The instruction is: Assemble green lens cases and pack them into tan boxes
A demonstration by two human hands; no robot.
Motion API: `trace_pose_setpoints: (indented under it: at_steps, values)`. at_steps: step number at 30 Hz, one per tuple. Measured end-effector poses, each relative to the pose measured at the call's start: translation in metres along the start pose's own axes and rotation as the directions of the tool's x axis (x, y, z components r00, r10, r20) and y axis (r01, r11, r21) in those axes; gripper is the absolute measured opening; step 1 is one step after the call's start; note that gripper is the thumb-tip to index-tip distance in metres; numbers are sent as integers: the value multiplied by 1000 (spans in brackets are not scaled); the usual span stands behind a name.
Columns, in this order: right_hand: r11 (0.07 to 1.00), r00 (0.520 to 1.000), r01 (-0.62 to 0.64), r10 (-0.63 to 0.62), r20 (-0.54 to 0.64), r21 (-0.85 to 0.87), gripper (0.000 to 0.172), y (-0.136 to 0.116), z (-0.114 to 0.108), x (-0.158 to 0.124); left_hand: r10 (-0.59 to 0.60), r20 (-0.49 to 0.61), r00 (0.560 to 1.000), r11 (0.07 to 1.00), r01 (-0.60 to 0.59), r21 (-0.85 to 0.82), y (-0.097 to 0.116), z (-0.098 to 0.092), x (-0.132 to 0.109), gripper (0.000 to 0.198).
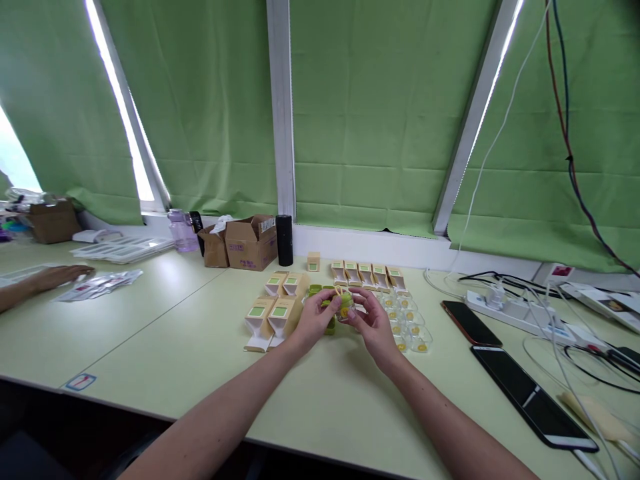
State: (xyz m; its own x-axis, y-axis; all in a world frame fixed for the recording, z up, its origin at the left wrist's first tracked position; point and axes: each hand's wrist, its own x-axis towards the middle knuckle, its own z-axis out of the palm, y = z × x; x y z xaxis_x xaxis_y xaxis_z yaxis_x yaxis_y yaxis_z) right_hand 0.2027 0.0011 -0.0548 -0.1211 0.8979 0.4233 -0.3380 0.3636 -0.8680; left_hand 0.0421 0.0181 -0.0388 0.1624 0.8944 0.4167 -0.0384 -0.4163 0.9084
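Observation:
Between the fingertips of both hands is a small clear container with a green top (345, 301) and something yellow inside. My left hand (315, 319) grips its left side, and my right hand (375, 328) closes on it from the right. Green pieces (330, 327) lie on the table behind and below my hands, partly hidden. To the right stand rows of clear containers (414, 331) with yellow centres. Open tan boxes (281, 313) with green labels lie left of my hands. Another row of these boxes (365, 275) lies farther back, and a single tan box (313, 261) stands nearby.
At the right are two phones (533, 397), a power strip (520, 313) and tangled cables. Cardboard boxes (250, 243), a black cylinder (285, 240) and a purple bottle (183, 231) stand at the back left. Another person's hand (63, 273) rests near flat packets (100, 285).

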Motion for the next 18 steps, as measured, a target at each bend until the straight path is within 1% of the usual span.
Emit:
trace_pose_setpoints:
  at_steps: [3, 7, 10, 13, 18]
  values:
    - [999, 1000, -13, 13, -17, 41, 50, -2, 1, 0, -4, -22, 1000, 998, 3, -57, -2, 1, 0, 59]
    - [996, 998, -25, 30, -53, 82, 50, -4, 2, -1, 43, -13, 999, 997, -44, -68, -2, 0, -2, 53]
    - [994, 997, -18, 26, -70, 105, 49, -6, 2, -1, 91, 17, 996, 996, -91, -27, -2, -1, -5, 50]
    - [995, 996, -12, 20, -90, 96, 48, -7, 3, -1, 135, 44, 990, 989, -137, 51, -2, 0, -7, 49]
    - [997, 994, -8, 16, -108, 81, 46, -7, 3, -1, 157, 41, 987, 977, -161, 142, -2, 2, -6, 47]
